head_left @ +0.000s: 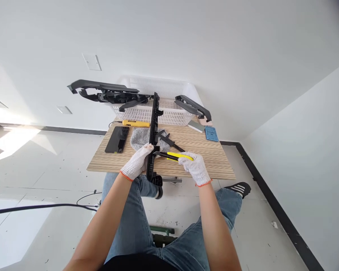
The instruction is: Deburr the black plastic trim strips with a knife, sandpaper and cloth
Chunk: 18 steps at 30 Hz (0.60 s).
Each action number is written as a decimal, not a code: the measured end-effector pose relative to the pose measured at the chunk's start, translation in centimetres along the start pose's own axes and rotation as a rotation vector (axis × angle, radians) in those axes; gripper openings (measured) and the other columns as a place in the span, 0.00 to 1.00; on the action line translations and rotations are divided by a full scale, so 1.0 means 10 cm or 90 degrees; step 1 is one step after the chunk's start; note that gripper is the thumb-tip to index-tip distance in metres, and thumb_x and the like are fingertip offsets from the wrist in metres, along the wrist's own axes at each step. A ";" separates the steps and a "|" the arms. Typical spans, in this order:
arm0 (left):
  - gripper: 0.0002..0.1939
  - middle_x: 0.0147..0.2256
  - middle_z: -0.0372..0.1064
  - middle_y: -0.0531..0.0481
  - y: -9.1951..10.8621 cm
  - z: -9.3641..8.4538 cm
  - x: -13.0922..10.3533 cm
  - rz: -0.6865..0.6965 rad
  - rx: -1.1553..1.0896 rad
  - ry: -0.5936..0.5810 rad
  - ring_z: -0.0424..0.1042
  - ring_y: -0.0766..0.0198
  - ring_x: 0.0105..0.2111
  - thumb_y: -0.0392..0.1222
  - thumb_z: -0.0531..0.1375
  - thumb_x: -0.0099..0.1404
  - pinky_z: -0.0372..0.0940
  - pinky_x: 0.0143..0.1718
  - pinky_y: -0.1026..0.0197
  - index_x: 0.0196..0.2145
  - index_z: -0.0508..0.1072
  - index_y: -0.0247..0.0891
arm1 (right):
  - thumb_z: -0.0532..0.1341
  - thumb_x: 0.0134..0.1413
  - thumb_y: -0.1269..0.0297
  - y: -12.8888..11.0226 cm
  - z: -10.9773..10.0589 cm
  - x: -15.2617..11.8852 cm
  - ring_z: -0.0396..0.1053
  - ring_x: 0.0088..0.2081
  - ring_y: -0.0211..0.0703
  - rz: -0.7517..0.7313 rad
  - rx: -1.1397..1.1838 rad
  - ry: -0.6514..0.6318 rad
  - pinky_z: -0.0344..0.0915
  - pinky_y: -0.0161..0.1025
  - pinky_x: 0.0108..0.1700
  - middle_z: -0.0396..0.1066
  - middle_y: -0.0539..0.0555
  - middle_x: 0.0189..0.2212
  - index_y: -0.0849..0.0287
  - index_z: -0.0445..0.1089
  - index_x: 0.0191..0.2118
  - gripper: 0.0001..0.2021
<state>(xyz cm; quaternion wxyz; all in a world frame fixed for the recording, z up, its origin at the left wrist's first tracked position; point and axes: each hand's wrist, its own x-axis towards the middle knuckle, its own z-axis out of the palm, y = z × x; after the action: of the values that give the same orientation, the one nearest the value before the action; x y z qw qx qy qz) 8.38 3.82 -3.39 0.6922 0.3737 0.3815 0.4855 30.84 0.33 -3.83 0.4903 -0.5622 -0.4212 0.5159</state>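
Note:
Gloved in white knit, my left hand (138, 160) grips a long black plastic part (153, 130) near its lower middle. The part runs lengthwise away from me over the table, with its near end past the front edge. In my right hand (194, 165), also gloved, is a yellow and black utility knife (179, 156). Its tip points left and meets or nearly meets the part beside my left fingers; exact contact is too small to tell. Behind the part lie a grey cloth (140, 137) and a black caliper (171, 141).
A white plastic basket (169, 117) stands at the table's back, with black plastic parts (113, 94) across its left and another dark part (193, 107) on its right. On the wooden table (211, 162) are a phone (117, 139), a yellow-handled tool (136, 123) and a blue pad (211, 133).

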 end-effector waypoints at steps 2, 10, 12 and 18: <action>0.18 0.34 0.79 0.48 0.00 0.01 0.02 0.002 -0.015 0.004 0.80 0.54 0.42 0.53 0.74 0.55 0.76 0.46 0.56 0.34 0.76 0.40 | 0.73 0.31 0.51 0.02 0.00 0.01 0.51 0.17 0.31 -0.004 0.007 0.003 0.48 0.34 0.18 0.65 0.47 0.16 0.63 0.82 0.33 0.22; 0.15 0.34 0.78 0.49 -0.01 0.01 0.04 -0.006 -0.058 0.004 0.80 0.55 0.42 0.49 0.73 0.56 0.76 0.49 0.55 0.34 0.74 0.39 | 0.73 0.33 0.52 0.09 -0.01 0.04 0.51 0.17 0.31 -0.024 0.002 0.017 0.49 0.34 0.18 0.67 0.48 0.17 0.62 0.80 0.31 0.19; 0.14 0.35 0.79 0.47 -0.01 0.02 0.03 -0.004 -0.065 0.009 0.80 0.53 0.44 0.49 0.73 0.56 0.76 0.49 0.55 0.34 0.75 0.40 | 0.72 0.34 0.52 0.09 -0.01 0.04 0.51 0.17 0.31 -0.030 -0.001 0.012 0.50 0.34 0.18 0.67 0.47 0.17 0.61 0.80 0.30 0.18; 0.11 0.36 0.80 0.48 0.02 0.04 0.01 -0.001 -0.085 0.036 0.80 0.55 0.43 0.46 0.72 0.58 0.76 0.47 0.57 0.35 0.76 0.40 | 0.74 0.33 0.52 0.09 -0.02 0.03 0.52 0.16 0.31 -0.035 -0.005 0.018 0.51 0.34 0.18 0.68 0.48 0.17 0.62 0.81 0.33 0.20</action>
<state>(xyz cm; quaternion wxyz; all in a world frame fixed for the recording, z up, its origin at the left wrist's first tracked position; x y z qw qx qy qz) 8.69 3.92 -3.08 0.7049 0.3126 0.3680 0.5196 31.01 0.43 -4.78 0.5079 -0.5597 -0.4313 0.4927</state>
